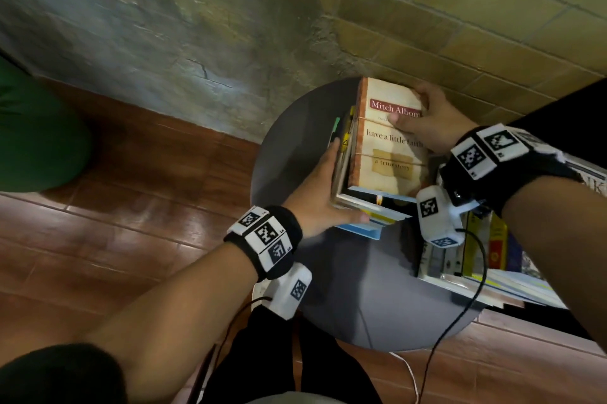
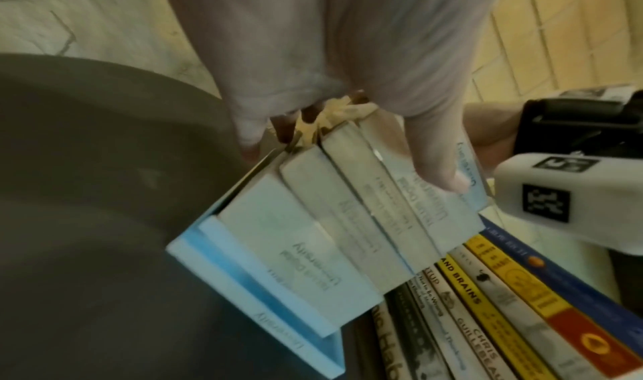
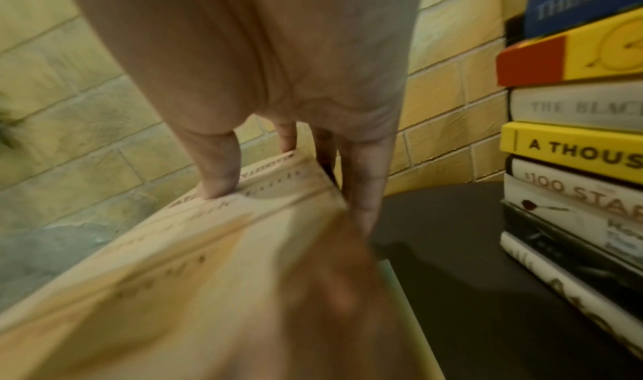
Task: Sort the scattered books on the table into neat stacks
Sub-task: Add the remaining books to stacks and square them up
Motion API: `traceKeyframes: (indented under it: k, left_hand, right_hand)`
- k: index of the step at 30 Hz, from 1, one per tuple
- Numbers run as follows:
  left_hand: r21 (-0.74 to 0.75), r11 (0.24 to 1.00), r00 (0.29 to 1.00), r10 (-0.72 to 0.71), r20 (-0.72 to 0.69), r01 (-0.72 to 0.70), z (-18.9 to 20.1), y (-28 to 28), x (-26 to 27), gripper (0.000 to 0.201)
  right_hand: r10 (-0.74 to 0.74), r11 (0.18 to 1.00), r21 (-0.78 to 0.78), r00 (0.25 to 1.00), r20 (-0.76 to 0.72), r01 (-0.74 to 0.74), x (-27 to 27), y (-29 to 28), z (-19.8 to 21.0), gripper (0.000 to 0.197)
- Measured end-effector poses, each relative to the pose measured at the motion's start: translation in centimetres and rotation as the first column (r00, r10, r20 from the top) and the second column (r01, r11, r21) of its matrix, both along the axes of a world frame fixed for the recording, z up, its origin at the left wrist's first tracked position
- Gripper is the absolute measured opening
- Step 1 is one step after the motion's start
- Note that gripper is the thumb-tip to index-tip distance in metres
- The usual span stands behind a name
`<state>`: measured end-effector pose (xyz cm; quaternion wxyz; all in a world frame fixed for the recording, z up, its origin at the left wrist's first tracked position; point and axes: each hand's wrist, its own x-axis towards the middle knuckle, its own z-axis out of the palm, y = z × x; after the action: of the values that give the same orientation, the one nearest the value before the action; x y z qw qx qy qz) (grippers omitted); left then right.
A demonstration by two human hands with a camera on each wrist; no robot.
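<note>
You're squaring up the stack point(image 1: 371, 203) on the round table point(image 1: 377, 305), left hand point(image 1: 320, 196) flat against its side, right hand point(image 1: 427, 121) pinching the tan top book point(image 1: 384, 141) (thumb on cover), so next nudge the edges flush.

Left hand point(image 1: 317, 198): my fingers straight, palm flat against the stack's left side.
Right hand point(image 1: 427, 121): my thumb on top, fingers curled over the far right edge.
</note>
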<state>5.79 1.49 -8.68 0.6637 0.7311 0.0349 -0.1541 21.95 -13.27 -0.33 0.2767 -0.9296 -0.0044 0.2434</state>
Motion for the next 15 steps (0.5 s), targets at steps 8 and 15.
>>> traceKeyframes:
  k: [8,15]
  left_hand:
    - [0.293,0.956,0.976,-0.079,0.202,0.016,1.9,-0.1,0.8,0.075]
    - [0.159,0.987,0.997,-0.013,0.071,0.001,1.3,0.4,-0.1,0.124]
  right_hand:
    - [0.009,0.989,-0.147,1.000,-0.007,-0.010,0.2,-0.6,0.5,0.092]
    - [0.310,0.936,-0.101,0.927,-0.211,-0.337,1.9,2.1,2.4,0.088]
